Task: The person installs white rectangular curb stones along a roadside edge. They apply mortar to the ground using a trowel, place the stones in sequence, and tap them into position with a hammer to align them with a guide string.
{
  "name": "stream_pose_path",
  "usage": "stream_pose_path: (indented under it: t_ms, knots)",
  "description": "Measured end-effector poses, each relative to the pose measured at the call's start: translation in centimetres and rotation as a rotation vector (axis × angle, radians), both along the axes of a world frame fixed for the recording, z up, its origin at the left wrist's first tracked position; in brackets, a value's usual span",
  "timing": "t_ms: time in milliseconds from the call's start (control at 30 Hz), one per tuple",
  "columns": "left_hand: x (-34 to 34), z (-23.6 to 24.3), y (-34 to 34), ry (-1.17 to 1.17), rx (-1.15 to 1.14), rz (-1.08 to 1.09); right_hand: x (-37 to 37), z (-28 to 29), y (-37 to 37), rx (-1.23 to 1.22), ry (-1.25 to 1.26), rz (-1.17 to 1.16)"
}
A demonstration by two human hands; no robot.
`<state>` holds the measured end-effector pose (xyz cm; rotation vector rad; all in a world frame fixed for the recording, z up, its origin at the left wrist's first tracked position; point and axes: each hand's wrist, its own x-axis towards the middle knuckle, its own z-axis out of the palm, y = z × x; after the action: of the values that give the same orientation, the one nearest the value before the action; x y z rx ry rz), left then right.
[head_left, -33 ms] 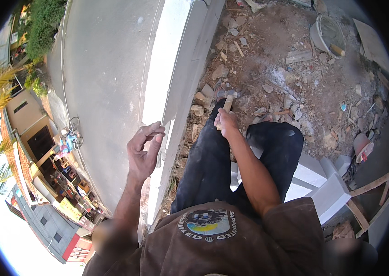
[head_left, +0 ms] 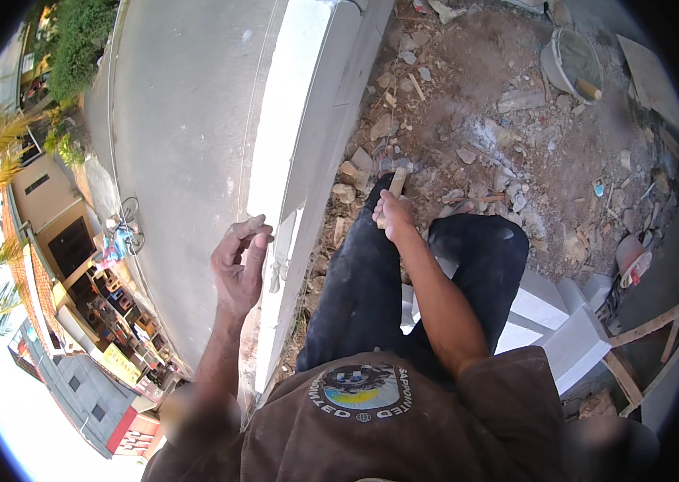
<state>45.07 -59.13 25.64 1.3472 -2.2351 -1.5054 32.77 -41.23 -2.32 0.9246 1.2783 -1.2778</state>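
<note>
My left hand (head_left: 239, 261), dusted grey, hovers at the road side of a long white wall (head_left: 289, 120). Its fingers are loosely bent with the thumb apart, and I see nothing in them. Just right of the fingertips, a smear of wet grey mortar (head_left: 275, 277) clings to the wall. My right hand (head_left: 394, 215) is closed round a short flat strip of wood (head_left: 396, 183), which sticks out past the fist above my left leg. Whether anything is fixed to the strip's far end is hard to make out.
Broken stone and rubble (head_left: 468, 120) cover the ground right of the wall. A bucket (head_left: 558, 64) with something yellowish inside stands at the far right. White blocks (head_left: 576, 345) and wooden battens (head_left: 652, 321) lie near my right side. The road (head_left: 183, 120) runs left of the wall.
My left hand has shifted slightly left, away from the mortar smear, showing more of it. My right hand keeps the wood strip in the same place.
</note>
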Motion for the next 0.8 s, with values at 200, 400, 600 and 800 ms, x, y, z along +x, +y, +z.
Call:
stream_pose_path:
  t_ms: [200,400,600,800]
  knots:
    - [6.5,3.2,4.2,-0.320,-0.071,0.316,-1.7,-0.8,5.1,-0.055,-0.056,-0.045]
    - [3.6,15.0,8.6,-0.222,-0.019,0.019,-0.1,2.0,8.2,0.059,-0.026,-0.110]
    - [4.3,23.7,-3.3,0.287,-0.624,0.024,3.3,-1.8,8.3,0.026,-0.102,-0.254]
    - [11.8,2.9,-16.4,-0.341,-0.151,-0.027,9.2,-4.6,2.6,-0.140,-0.053,-0.154]
